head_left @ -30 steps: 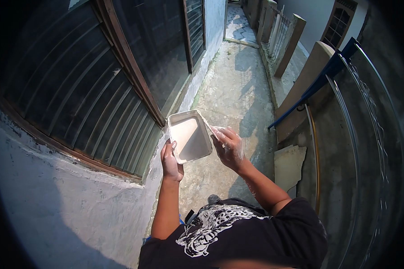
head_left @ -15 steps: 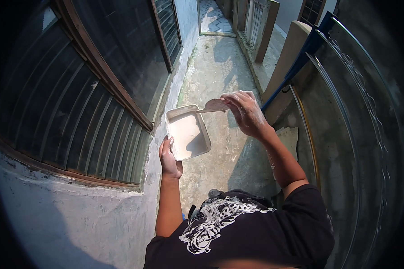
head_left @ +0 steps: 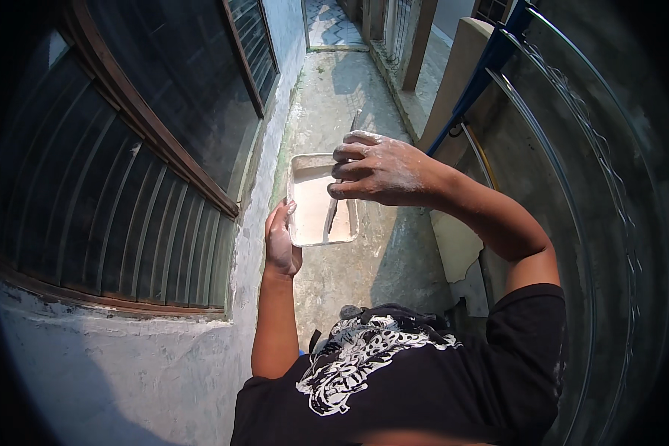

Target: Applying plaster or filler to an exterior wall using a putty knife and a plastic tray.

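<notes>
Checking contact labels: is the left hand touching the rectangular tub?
Touching. The head view shows the left hand gripping the rectangular tub at its left side, thumb lapping over the rim with no gap.

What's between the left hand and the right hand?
Between the left hand and right hand, the head view shows a tray of pale paste and part of a thin tool.

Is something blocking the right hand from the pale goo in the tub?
No, nothing visible: the tool in the right hand slants down over the goo in the open tub. The left hand holds the tub's side, out of the way.
</notes>
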A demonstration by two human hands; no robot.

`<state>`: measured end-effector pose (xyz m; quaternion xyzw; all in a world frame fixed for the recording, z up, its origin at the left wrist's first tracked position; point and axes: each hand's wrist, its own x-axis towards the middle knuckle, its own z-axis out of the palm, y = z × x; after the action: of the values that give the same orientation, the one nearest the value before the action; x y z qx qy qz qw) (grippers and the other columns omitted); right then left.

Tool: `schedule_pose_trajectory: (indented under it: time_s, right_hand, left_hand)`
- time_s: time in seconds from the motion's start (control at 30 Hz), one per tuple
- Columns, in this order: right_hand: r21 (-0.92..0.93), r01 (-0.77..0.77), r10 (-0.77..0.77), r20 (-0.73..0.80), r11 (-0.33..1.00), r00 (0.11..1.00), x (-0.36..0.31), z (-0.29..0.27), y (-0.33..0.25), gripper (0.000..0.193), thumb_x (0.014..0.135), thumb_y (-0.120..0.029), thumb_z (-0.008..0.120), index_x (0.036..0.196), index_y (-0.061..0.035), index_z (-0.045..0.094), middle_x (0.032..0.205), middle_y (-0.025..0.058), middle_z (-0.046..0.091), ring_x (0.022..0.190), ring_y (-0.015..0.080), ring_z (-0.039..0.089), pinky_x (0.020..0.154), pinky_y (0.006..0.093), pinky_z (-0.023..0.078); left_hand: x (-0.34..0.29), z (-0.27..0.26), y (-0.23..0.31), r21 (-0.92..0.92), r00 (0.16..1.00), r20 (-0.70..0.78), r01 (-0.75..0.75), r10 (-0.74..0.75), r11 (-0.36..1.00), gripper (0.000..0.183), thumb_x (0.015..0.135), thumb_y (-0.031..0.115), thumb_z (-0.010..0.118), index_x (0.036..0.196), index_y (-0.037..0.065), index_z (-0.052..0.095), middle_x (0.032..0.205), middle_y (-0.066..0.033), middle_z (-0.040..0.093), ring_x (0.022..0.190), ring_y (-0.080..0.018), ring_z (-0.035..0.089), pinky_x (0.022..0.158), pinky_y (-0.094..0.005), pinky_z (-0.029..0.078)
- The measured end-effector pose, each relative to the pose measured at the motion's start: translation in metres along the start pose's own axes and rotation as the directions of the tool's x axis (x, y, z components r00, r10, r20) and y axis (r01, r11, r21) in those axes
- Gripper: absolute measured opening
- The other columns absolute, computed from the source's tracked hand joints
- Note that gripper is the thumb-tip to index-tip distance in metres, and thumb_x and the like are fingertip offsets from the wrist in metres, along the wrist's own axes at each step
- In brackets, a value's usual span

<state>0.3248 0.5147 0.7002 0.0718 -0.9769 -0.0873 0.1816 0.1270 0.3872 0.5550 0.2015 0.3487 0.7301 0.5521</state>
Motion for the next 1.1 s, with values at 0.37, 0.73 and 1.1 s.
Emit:
schedule_pose_trajectory:
  time_s: [0.37,0.73,1.1]
  right_hand:
    - [-0.035,0.0,0.004,0.118,0.999,0.993,0.003,0.007,0.0,0.026,0.083,-0.017,0.066,0.109,-0.0158,0.069,0.108,-0.0008,0.066,0.117,0.0237,0.054,0.108,0.0395,0.041]
    - [0.066,-0.003,-0.005,0.116,0.998,0.993,0.005,0.001,0.012,0.017,0.083,-0.01,0.063,0.099,-0.0128,0.07,0.094,0.0016,0.065,0.106,0.0224,0.058,0.104,0.0365,0.044]
    - [0.194,0.01,-0.008,-0.016,0.981,1.0,0.003,0.026,0.002,0.03,0.082,-0.004,0.061,0.109,-0.012,0.071,0.114,0.0033,0.07,0.113,0.0244,0.061,0.102,0.0378,0.046]
  left_hand:
    - [0.004,-0.006,0.001,0.036,0.999,0.05,0.018,-0.019,0.999,0.042,0.099,0.027,0.043,0.128,-0.002,0.055,0.121,-0.0144,0.065,0.111,-0.0227,0.064,0.099,-0.0355,0.048]
    - [0.001,-0.004,0.002,0.04,0.999,0.03,0.019,-0.021,0.999,0.043,0.099,0.027,0.041,0.128,-0.002,0.055,0.119,-0.014,0.065,0.109,-0.0231,0.065,0.097,-0.0364,0.05]
    - [-0.001,-0.01,-0.004,0.04,0.994,0.06,0.087,-0.089,0.995,0.044,0.1,0.028,0.04,0.13,-0.002,0.053,0.118,-0.0142,0.065,0.106,-0.024,0.065,0.095,-0.0378,0.051]
